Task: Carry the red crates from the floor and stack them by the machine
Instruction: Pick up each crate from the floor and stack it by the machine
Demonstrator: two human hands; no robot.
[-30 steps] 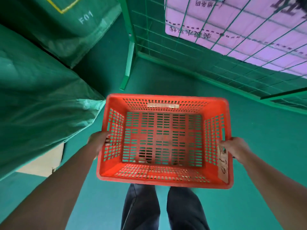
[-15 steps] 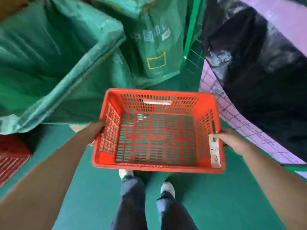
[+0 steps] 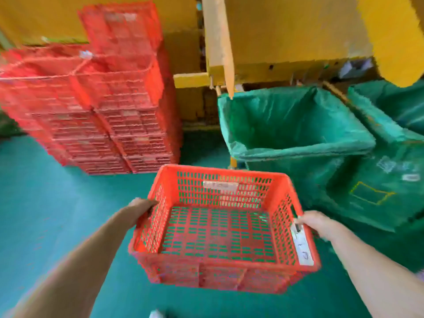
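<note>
A: Head view, item one: red crate (image 3: 220, 228), empty, carried clear of the green floor (image 3: 46, 203). Left hand (image 3: 141, 208) on its left wall, fingers curled over the rim; right hand (image 3: 315, 222) on its right wall, fingers wrapped around the edge beside a white label (image 3: 301, 245). Both clamped on the crate.

B: Item two?

A: Stacked red crates (image 3: 103, 106), several columns, upper left, standing against the yellow machine (image 3: 286, 37). Some look tied with cord; blur prevents certainty.

B: Other stock?

A: Green fabric bins (image 3: 298, 125), open-topped, right of the carried crate and near it. A white shoe tip (image 3: 156, 314) at the bottom edge.

B: Change since last entry?

A: Half a second back, only green bins, a wire fence and a black sheet faced the carrier; a sliver of red showed at the far left. Now the stacks and the machine fill the upper frame. The grip on both walls is unchanged.

B: Meaning?

A: Judged: the carrier has turned toward the drop-off. The crate is well apart from the stacks, so the walk remains, then a lift onto a column. The near bin crowds the right side.
</note>
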